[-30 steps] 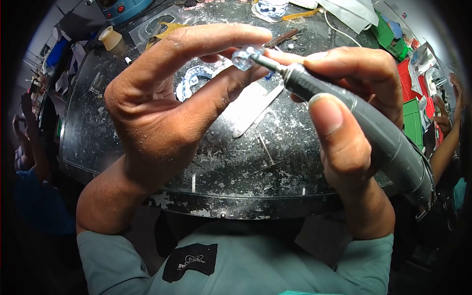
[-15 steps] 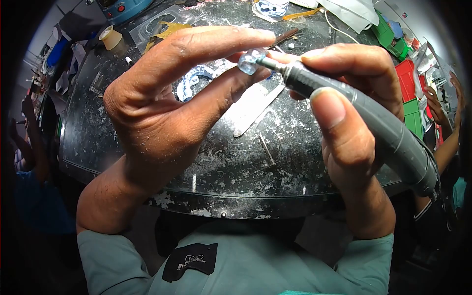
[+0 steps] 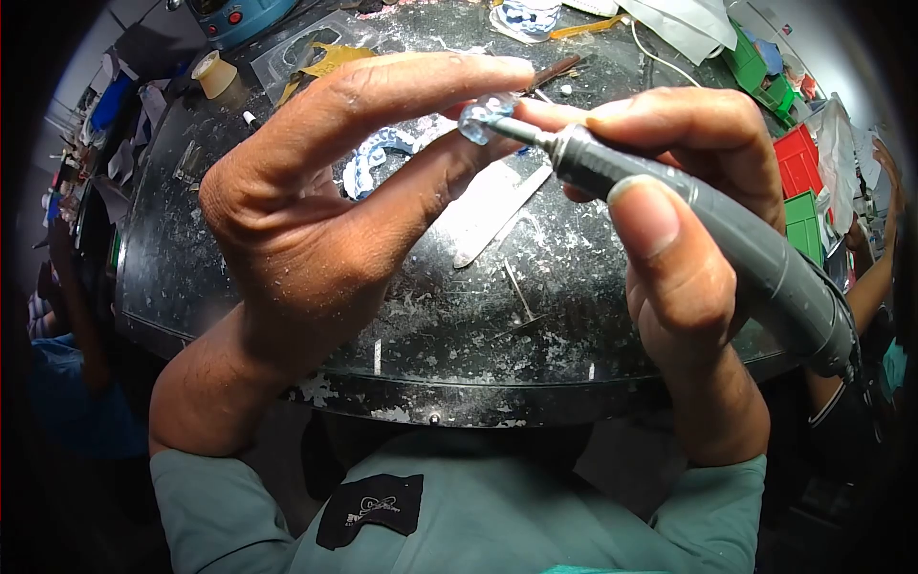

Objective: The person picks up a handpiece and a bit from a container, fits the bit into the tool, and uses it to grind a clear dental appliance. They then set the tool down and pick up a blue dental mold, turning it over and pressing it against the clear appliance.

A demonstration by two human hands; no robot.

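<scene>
Between its thumb and fingers, my left hand (image 3: 325, 182) pinches a small clear bluish piece (image 3: 475, 122) above the table. My right hand (image 3: 688, 210) is wrapped round a dark grey rotary handpiece (image 3: 712, 215), whose body curves down to the right. The greenish-grey tip (image 3: 514, 128) of the handpiece points left and meets the clear piece, partly overlapping it. Behind my left hand, a blue and white horseshoe-shaped dental model (image 3: 366, 165) lies on the table, partly hidden. Below the clear piece lies a white flat blade-like tool (image 3: 492, 225).
The black table (image 3: 449, 335) is scratched and spotted white. A thin metal tool (image 3: 521, 292) lies near its middle. At the back are a cream spool-shaped item (image 3: 213, 74), a blue machine (image 3: 244, 21) and another model (image 3: 528, 19). Green and red bins (image 3: 797, 161) stand right. People's arms show at both sides.
The handpiece tip has shifted slightly down and left against the clear piece, which has tilted a little. My right thumb has moved slightly right. At both sides, other people's arms have moved.
</scene>
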